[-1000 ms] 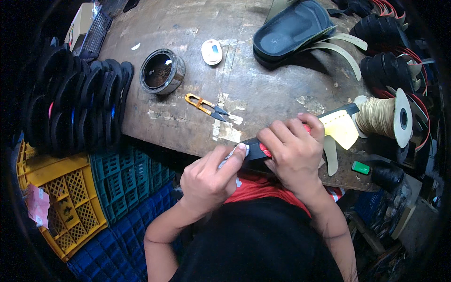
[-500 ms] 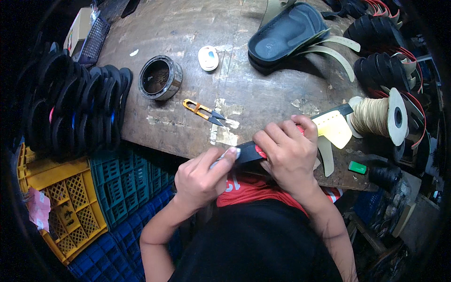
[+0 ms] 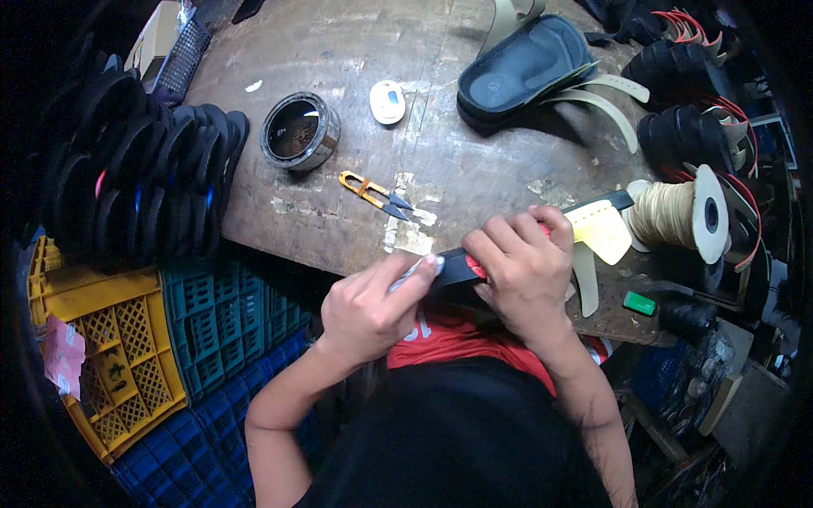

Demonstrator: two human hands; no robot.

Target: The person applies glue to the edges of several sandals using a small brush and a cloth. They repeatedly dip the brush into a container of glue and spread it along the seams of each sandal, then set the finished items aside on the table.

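My left hand (image 3: 362,309) is closed, thumb and forefinger pinching a slim pale item (image 3: 434,262) whose kind I cannot make out. It meets the near-left end of a black strap (image 3: 455,267) at the table's front edge. Wrapped round that strap is my right hand (image 3: 527,279), with something red (image 3: 476,267) showing under its fingers. Beyond the knuckles, a flat yellow piece (image 3: 603,230) lies against the strap's far end. A beige strap (image 3: 586,281) hangs beside my right hand. Yellow-handled thread snips (image 3: 373,196) lie on the table ahead of my hands.
A spool of beige cord (image 3: 665,218) and a small green block (image 3: 639,303) are at right. Farther back are a dark sandal (image 3: 529,72), a round tin (image 3: 326,140) and a small white oval object (image 3: 387,103). Black soles (image 3: 152,182) stack at left above plastic crates (image 3: 127,339).
The whole view has shifted slightly. My left hand has edged a little to the right along the black strap; my right hand keeps its grip.
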